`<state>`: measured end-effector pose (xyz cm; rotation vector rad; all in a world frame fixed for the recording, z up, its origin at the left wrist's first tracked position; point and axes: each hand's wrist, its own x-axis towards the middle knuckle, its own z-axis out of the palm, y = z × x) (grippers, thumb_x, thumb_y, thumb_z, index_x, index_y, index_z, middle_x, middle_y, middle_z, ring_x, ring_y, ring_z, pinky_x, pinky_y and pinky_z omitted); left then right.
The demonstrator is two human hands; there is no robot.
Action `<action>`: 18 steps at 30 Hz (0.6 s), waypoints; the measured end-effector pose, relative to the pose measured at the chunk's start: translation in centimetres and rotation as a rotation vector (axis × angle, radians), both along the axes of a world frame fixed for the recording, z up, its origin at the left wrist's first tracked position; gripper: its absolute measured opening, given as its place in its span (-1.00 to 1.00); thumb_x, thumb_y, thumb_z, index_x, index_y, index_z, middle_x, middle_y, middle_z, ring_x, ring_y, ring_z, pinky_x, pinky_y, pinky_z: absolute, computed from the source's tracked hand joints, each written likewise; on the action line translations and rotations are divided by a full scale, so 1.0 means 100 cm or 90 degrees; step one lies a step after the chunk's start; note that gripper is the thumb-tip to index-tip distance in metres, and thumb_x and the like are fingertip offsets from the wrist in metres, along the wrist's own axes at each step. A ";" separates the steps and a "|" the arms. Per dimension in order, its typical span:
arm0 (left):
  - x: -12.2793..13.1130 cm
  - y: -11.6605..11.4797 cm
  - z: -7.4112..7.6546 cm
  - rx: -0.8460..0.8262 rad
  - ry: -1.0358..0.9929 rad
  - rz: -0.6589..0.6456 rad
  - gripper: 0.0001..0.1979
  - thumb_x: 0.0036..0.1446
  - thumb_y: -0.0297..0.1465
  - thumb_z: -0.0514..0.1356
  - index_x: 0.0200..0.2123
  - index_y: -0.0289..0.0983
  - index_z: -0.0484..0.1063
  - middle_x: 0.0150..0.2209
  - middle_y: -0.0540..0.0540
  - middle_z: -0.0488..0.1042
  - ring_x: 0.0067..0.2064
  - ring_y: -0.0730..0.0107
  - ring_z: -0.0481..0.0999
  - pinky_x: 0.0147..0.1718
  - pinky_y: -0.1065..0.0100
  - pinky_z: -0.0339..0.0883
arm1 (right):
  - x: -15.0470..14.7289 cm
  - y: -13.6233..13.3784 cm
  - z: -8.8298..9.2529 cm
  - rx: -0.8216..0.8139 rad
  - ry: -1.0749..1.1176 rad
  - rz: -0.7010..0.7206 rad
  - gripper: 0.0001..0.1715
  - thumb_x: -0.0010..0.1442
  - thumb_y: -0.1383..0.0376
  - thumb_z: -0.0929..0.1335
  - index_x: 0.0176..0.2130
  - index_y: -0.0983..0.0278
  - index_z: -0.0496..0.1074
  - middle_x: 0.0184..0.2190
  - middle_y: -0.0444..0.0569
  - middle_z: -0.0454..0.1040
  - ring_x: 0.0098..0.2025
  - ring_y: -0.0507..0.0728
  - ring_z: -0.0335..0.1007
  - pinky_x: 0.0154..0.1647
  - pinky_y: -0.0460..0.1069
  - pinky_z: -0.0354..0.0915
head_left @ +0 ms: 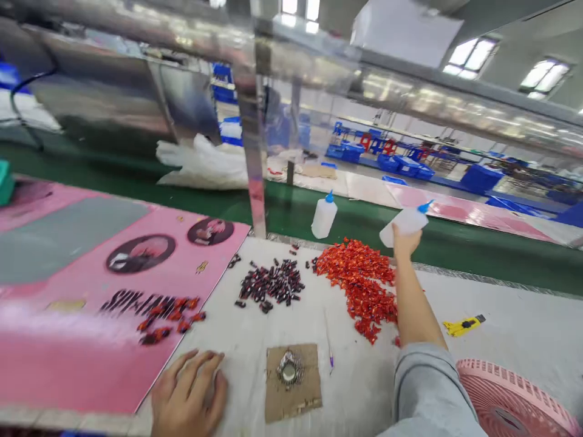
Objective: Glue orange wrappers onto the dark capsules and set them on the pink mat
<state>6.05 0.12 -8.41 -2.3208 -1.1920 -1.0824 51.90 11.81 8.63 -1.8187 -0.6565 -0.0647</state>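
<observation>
Out over the far side of the bench, my right hand (407,243) is closed around a white squeeze bottle (403,226) with a blue nozzle, tilted to the right. A second such bottle (324,217) stands upright to its left. My left hand (189,391) lies on the bench near the front edge, fingers stretched out and holding nothing. Ahead of it, a few red and black pieces (170,317) rest on a pink mat (91,346). A heap of small red parts (359,273) and a pile of small black parts (272,282) are in the middle.
A cardboard square (293,409) carries a small round dish (289,371). Beside it lies a thin tool with a purple end (331,361). To the right are a yellow cutter (464,326) and a pink fan (514,394). A metal post (252,152) rises at the bench's back.
</observation>
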 end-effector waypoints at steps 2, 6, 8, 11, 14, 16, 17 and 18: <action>0.003 -0.002 0.012 -0.004 -0.006 0.040 -0.71 0.07 -0.57 0.25 -0.11 -0.24 0.44 -0.26 -0.19 0.58 -0.12 -0.02 0.52 -0.12 0.06 0.36 | -0.014 -0.012 0.004 0.015 0.012 0.067 -0.36 0.21 0.09 0.39 0.17 0.33 0.27 0.16 0.19 0.40 0.16 0.27 0.38 0.10 0.19 0.41; 0.013 -0.005 0.030 0.004 -0.048 0.050 -0.74 0.12 -0.58 0.22 -0.10 -0.26 0.45 -0.23 -0.20 0.55 -0.07 0.01 0.50 -0.10 0.08 0.36 | -0.056 -0.079 0.004 -0.021 0.087 0.249 -0.35 -0.01 -0.07 0.43 -0.04 0.27 0.42 -0.06 0.12 0.55 -0.05 0.29 0.52 -0.16 0.12 0.49; 0.024 -0.015 0.041 0.011 -0.064 -0.005 -0.71 0.12 -0.60 0.22 -0.10 -0.23 0.45 -0.21 -0.15 0.52 -0.05 0.10 0.48 -0.05 0.13 0.36 | -0.086 -0.126 -0.001 -0.164 0.258 0.434 -0.30 -0.28 -0.07 0.56 -0.20 0.25 0.48 -0.26 0.07 0.58 -0.27 0.27 0.52 -0.36 0.08 0.46; 0.048 -0.044 0.058 0.027 -0.110 -0.214 -0.71 0.09 -0.54 0.28 -0.10 -0.18 0.48 -0.10 -0.12 0.47 0.05 0.21 0.41 0.13 0.16 0.31 | -0.135 -0.188 -0.012 -0.425 0.466 0.644 -0.25 -0.25 -0.06 0.59 -0.12 0.26 0.51 -0.31 0.02 0.59 -0.33 0.20 0.50 -0.40 0.01 0.40; 0.073 -0.078 0.071 0.090 -0.099 -0.460 -0.77 0.16 -0.29 0.27 -0.09 0.00 0.49 0.08 0.04 0.42 0.18 0.30 0.32 0.31 0.10 0.13 | -0.174 -0.227 -0.022 -0.551 0.652 0.753 -0.20 -0.14 -0.05 0.56 0.03 0.26 0.49 -0.12 0.05 0.60 -0.14 0.22 0.54 -0.13 0.05 0.44; 0.084 -0.093 0.075 0.037 -0.121 -0.494 -0.75 0.16 -0.30 0.26 -0.06 -0.07 0.49 0.08 -0.01 0.47 0.22 0.27 0.33 0.30 0.15 0.16 | -0.187 -0.241 -0.026 -0.572 0.723 0.721 -0.28 -0.08 0.00 0.55 0.03 0.23 0.51 -0.05 0.03 0.60 -0.03 0.21 0.53 0.03 0.06 0.40; 0.088 -0.098 0.076 0.005 -0.132 -0.496 -0.74 0.17 -0.34 0.24 -0.04 -0.13 0.48 0.05 -0.05 0.50 0.21 0.24 0.36 0.27 0.16 0.20 | -0.190 -0.246 -0.028 -0.575 0.744 0.695 -0.34 -0.07 0.01 0.55 0.00 0.21 0.53 -0.06 0.03 0.60 -0.02 0.21 0.53 0.04 0.06 0.40; 0.091 -0.100 0.075 -0.019 -0.140 -0.494 -0.73 0.19 -0.37 0.22 -0.02 -0.17 0.46 0.03 -0.11 0.53 0.20 0.21 0.40 0.24 0.16 0.24 | -0.191 -0.250 -0.030 -0.574 0.762 0.671 -0.37 -0.08 0.02 0.55 -0.03 0.20 0.55 -0.08 0.02 0.61 -0.04 0.20 0.54 0.02 0.06 0.41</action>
